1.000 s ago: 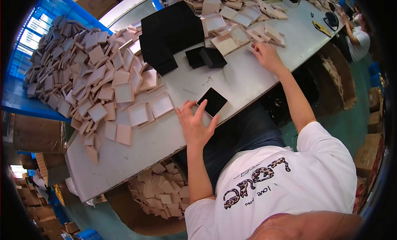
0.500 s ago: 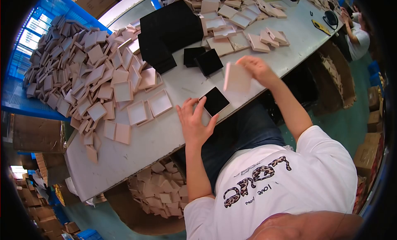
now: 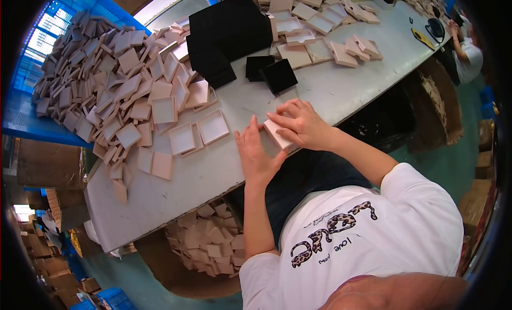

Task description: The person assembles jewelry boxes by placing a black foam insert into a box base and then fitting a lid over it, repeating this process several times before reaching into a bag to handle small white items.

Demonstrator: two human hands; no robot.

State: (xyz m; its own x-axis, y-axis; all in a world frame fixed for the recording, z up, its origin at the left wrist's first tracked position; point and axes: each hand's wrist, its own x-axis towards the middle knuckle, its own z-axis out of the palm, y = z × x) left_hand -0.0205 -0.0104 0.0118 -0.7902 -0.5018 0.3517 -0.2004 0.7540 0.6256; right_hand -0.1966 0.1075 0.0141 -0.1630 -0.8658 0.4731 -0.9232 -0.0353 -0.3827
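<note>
A small pale pink box lies near the table's front edge, its lid on top. My right hand grips that lid from above, fingers bent over it. At the box's left side is my left hand, with fingers stretched and thumb apart by the near corner. The black pad seen earlier in the box bottom is hidden. Beyond my hands lie two loose black square pads, partly overlapping. Open pink box halves rest to the left of my left hand.
A large heap of pink box halves spills from a blue crate onto the white table. Behind the loose pads stands a tall black stack. A carton of box halves sits below. A co-worker is at far right.
My right hand has brought the pink lid leftward and down onto the box, covering the black pad. My left hand has stayed beside the box. The whole view has shifted slightly.
</note>
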